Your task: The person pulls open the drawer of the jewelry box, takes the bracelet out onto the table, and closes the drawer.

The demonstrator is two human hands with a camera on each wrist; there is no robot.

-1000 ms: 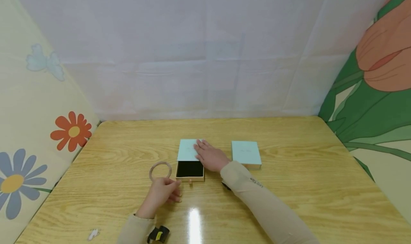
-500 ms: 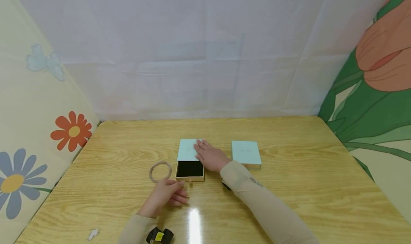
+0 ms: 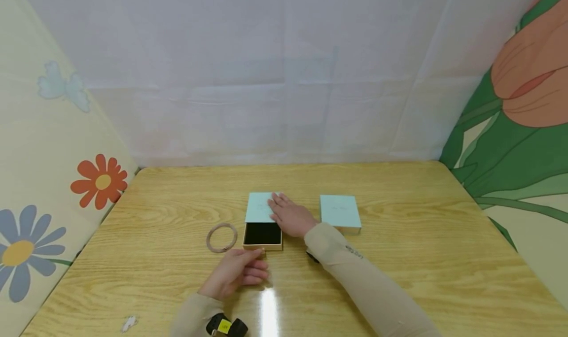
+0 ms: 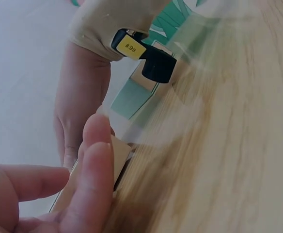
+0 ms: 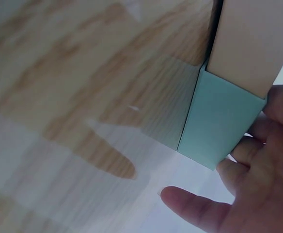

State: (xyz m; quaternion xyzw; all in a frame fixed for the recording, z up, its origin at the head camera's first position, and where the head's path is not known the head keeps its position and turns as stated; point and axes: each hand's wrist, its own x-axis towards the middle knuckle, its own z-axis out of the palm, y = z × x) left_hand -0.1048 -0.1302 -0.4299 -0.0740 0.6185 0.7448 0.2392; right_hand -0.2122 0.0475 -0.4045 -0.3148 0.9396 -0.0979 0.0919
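Note:
A pale blue box (image 3: pixel 259 207) sits on the table, its drawer (image 3: pixel 263 234) pulled out toward the front and showing a black lining. My right hand (image 3: pixel 293 216) rests across the right part of its top with straight fingers. In the right wrist view, the right fingers (image 5: pixel 233 170) lie along the box's blue sleeve (image 5: pixel 221 119). My left hand (image 3: pixel 237 272) is at the drawer's front, thumb and fingertips right at the small pull tab, which they cover. In the left wrist view, the thumb (image 4: pixel 39 183) stands slightly apart from the straight fingers (image 4: pixel 90 179). A pinkish bangle (image 3: pixel 209 239) lies left of the drawer.
A second pale blue box (image 3: pixel 340 211), shut, stands to the right of my right hand. A small white scrap (image 3: pixel 129 323) lies near the table's (image 3: pixel 155 268) front left. A white cloth backdrop (image 3: pixel 266 105) hangs behind, with flower-printed panels at both sides.
My left hand has moved right, from beside the bangle to the drawer's pull tab, leaving the bangle fully in view. The right hand, boxes and bangle have stayed still.

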